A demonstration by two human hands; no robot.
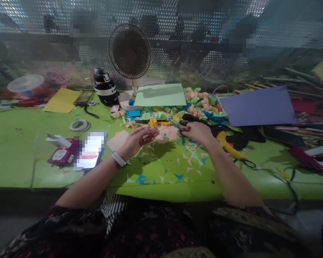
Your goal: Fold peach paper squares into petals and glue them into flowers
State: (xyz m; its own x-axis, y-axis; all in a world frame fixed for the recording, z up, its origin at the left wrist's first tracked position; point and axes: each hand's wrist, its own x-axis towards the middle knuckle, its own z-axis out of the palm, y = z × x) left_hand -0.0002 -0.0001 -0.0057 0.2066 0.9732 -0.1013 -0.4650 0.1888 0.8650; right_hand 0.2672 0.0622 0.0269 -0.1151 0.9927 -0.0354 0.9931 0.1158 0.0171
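My left hand (140,138), with a white band at the wrist, has its fingers curled together around a small peach paper piece, mostly hidden by them. Right beside its fingertips lie peach paper flower shapes (168,132). My right hand (199,132) is closed in a pinch at the right of these shapes, over dark items; what its fingers hold is too small to make out. A yellow-handled tool (161,123) lies just behind both hands. Small peach, white and blue paper scraps (179,176) are scattered in front of them.
Behind stand a fan (130,52) and a black bottle (106,89). Green (161,95), purple (258,105) and yellow sheets (61,100) lie around a heap of paper flowers (200,100). At left are a tape roll (80,125), phone (90,150) and purple device (63,154).
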